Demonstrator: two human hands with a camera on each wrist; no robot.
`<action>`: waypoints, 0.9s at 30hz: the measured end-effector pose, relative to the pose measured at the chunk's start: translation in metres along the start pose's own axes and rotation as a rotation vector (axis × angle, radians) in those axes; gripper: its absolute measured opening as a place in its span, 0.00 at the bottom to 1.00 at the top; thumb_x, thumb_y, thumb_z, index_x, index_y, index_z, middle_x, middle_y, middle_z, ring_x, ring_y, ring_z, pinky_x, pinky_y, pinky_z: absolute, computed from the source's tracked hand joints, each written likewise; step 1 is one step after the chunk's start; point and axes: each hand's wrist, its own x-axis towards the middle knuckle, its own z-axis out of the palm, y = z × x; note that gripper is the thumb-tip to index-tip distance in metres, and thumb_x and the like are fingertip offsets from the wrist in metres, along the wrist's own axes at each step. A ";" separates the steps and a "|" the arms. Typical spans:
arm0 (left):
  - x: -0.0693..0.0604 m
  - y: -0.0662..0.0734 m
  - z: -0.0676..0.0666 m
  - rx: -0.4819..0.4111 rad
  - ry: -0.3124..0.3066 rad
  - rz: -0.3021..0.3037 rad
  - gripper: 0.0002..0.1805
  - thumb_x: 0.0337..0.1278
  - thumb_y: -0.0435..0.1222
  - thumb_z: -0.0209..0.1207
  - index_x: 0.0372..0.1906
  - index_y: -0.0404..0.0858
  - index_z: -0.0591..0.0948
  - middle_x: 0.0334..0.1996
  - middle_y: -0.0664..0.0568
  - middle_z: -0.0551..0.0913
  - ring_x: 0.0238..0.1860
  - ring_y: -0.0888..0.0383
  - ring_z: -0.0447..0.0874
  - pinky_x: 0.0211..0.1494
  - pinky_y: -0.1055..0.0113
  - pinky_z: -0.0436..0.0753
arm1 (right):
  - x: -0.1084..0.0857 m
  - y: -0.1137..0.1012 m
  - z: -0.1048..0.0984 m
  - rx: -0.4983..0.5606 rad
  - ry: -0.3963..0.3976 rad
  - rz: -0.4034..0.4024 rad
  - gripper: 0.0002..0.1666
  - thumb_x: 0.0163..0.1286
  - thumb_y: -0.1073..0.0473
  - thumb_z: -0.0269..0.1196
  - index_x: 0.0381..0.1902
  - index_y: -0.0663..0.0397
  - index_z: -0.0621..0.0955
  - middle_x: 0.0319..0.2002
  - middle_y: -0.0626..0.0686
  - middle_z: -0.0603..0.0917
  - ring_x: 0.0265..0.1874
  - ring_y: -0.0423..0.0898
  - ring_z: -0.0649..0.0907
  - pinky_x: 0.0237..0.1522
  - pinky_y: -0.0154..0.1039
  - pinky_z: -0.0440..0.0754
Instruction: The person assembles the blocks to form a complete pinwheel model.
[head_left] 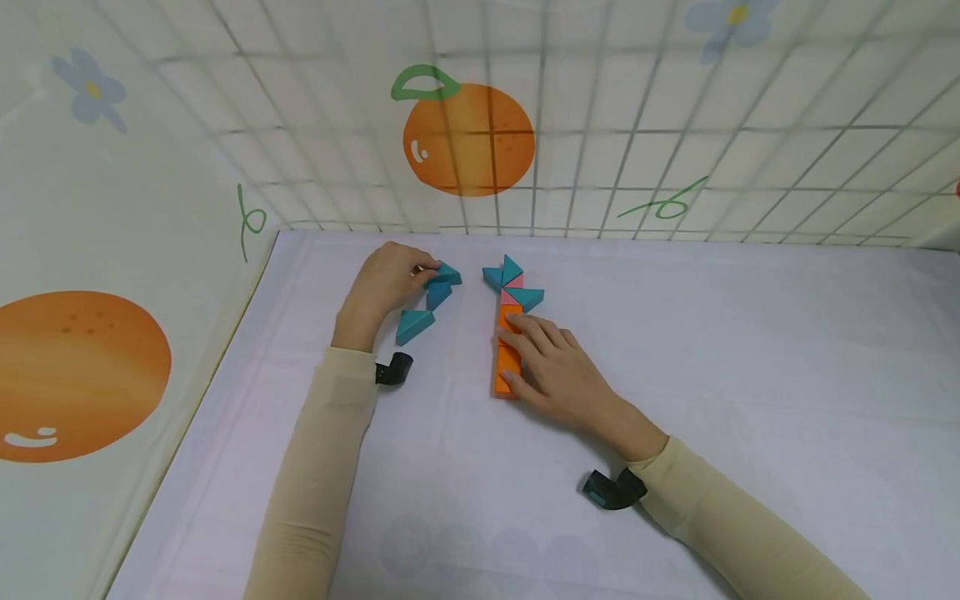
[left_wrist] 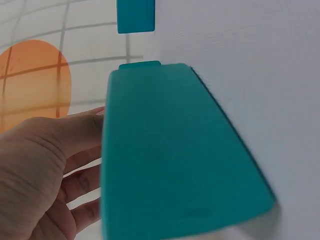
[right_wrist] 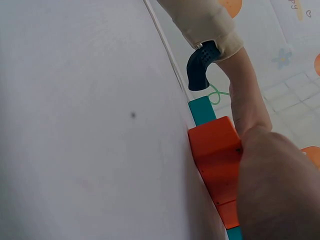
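Note:
Near the back left, my left hand (head_left: 387, 279) pinches a teal triangular block (head_left: 448, 273) between thumb and fingers. Just in front of it lie a blue triangular block (head_left: 438, 294) and a larger teal triangular block (head_left: 415, 327), which looms large in the left wrist view and hides part of the fingers. My right hand (head_left: 562, 372) rests its fingers and thumb on a column of orange blocks (head_left: 508, 385). Pink triangular blocks (head_left: 510, 293) adjoin the column's far end. Around them sit several teal triangles, one pointing right (head_left: 527, 298), others fanned at the top (head_left: 512, 268).
A white cloth (head_left: 712, 358) covers the table. Behind it rises a backdrop (head_left: 600, 158) printed with a grid, oranges and flowers. Black wrist-worn devices stick out from the left cuff (head_left: 395, 369) and the right cuff (head_left: 613, 490).

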 end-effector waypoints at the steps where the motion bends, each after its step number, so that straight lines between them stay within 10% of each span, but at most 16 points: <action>1: 0.000 0.001 0.000 0.000 -0.001 0.001 0.14 0.66 0.38 0.60 0.53 0.41 0.86 0.48 0.48 0.87 0.47 0.52 0.82 0.54 0.58 0.81 | 0.000 0.000 0.000 0.000 0.000 0.001 0.33 0.72 0.43 0.53 0.68 0.53 0.71 0.70 0.55 0.66 0.68 0.54 0.66 0.58 0.54 0.75; 27: 0.000 0.027 0.009 0.020 -0.014 0.110 0.13 0.64 0.39 0.62 0.51 0.43 0.87 0.49 0.50 0.87 0.49 0.52 0.85 0.55 0.58 0.82 | 0.000 0.000 0.000 -0.007 -0.001 -0.003 0.32 0.72 0.43 0.53 0.68 0.53 0.71 0.70 0.55 0.66 0.68 0.53 0.66 0.58 0.53 0.75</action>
